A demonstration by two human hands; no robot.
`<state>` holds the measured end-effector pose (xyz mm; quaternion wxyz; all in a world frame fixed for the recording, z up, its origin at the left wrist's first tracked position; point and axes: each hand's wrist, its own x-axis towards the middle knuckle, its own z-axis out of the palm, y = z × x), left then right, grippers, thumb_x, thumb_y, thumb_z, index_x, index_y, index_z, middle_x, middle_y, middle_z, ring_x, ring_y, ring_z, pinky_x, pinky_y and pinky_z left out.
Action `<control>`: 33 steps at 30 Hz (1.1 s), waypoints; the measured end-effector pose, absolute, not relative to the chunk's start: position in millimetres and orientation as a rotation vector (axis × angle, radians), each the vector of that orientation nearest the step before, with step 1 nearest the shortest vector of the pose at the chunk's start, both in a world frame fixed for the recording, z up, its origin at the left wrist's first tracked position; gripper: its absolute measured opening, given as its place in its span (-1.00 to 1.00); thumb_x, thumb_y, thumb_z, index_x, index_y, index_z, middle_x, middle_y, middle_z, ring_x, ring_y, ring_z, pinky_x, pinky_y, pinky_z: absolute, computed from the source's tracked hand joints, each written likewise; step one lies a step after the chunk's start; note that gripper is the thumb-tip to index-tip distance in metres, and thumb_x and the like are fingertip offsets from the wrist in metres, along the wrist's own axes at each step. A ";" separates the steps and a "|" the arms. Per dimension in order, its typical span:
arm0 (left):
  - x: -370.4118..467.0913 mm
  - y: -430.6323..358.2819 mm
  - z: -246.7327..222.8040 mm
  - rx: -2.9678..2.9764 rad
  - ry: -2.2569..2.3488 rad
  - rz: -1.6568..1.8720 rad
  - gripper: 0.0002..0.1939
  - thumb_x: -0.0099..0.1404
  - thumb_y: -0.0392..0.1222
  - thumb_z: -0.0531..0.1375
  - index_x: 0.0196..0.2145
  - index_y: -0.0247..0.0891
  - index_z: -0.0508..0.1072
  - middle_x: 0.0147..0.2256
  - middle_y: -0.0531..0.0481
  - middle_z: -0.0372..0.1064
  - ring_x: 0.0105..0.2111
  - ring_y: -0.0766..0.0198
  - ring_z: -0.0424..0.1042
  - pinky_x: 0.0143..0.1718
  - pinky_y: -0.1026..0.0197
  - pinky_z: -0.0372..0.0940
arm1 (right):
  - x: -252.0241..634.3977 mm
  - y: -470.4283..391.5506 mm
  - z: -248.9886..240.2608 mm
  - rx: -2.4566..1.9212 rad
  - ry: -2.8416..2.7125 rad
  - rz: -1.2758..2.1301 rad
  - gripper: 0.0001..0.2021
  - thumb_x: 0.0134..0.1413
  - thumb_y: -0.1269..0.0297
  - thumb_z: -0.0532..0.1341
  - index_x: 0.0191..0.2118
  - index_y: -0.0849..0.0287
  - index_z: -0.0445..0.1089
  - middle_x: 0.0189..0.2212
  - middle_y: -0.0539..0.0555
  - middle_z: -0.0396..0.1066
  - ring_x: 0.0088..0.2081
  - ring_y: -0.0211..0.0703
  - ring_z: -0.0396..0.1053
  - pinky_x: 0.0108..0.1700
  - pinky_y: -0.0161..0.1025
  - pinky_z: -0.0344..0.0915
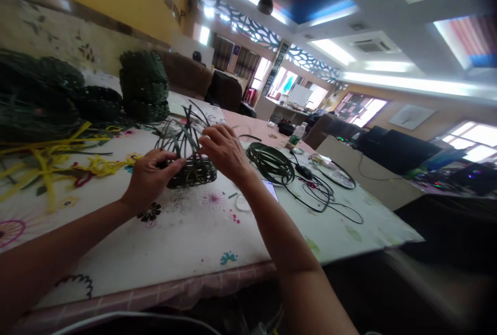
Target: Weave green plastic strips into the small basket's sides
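A small, dark green woven basket point(196, 173) stands on the table in front of me, with loose strips point(188, 135) arching up from its rim. At its left side my left hand point(149, 175) is closed, thumb and fingers pinched at the rim and the base of the strips. My right hand point(225, 153) reaches over the basket's right side. Its fingers are bent and close together on a strip at the rim, and the fingertips are partly hidden. A coil of dark green strip point(271, 163) lies just right of the right hand.
Yellow strips point(46, 169) and finished green baskets point(143, 86) crowd the left and back of the table point(174, 252). Beyond the coil are a computer mouse point(303, 171), thin cables, and a plastic bottle point(297, 135). A phone point(269, 190) lies partly behind my right forearm.
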<state>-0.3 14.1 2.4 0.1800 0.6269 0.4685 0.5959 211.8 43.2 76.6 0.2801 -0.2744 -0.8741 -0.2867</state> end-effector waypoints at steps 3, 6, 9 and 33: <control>-10.5 25.8 3.5 1.662 1.395 1.745 -0.74 0.13 0.07 0.35 -0.38 -0.18 0.59 -0.43 0.05 0.45 -0.43 0.24 0.35 -0.36 0.18 0.25 | 194.4 48.7 63.6 -0.747 -2.165 -0.606 -0.89 0.44 0.30 0.19 -0.16 0.11 0.45 -0.13 0.12 0.52 -0.05 -0.07 0.39 0.06 -0.08 0.28; -15.4 31.4 2.4 1.651 1.413 1.757 -0.73 0.13 0.08 0.35 -0.38 -0.18 0.60 -0.45 0.06 0.44 -0.45 0.25 0.34 -0.37 0.18 0.25 | 185.3 37.1 43.2 -0.774 -1.954 -0.309 -0.79 0.50 0.29 0.09 -0.18 0.13 0.44 -0.28 0.06 0.53 -0.22 -0.18 0.45 -0.07 -0.20 0.36; -14.0 29.2 0.7 1.693 1.406 1.746 -0.72 0.13 0.09 0.35 -0.39 -0.18 0.59 -0.43 0.04 0.44 -0.42 0.22 0.37 -0.35 0.16 0.27 | 186.6 24.2 27.1 -0.792 -1.913 -0.121 -0.82 0.47 0.32 0.11 -0.15 0.12 0.45 -0.23 0.05 0.59 -0.17 -0.19 0.52 -0.05 -0.24 0.40; -1.7 16.4 -1.5 1.794 1.390 1.627 -0.71 0.19 0.11 0.30 -0.41 -0.17 0.52 -0.41 0.02 0.43 -0.37 0.18 0.38 -0.28 0.14 0.28 | 201.9 22.3 7.2 -0.788 -2.158 -0.309 -0.73 0.46 0.47 0.03 -0.05 0.18 0.49 0.03 0.19 0.60 0.07 -0.13 0.51 0.07 -0.14 0.38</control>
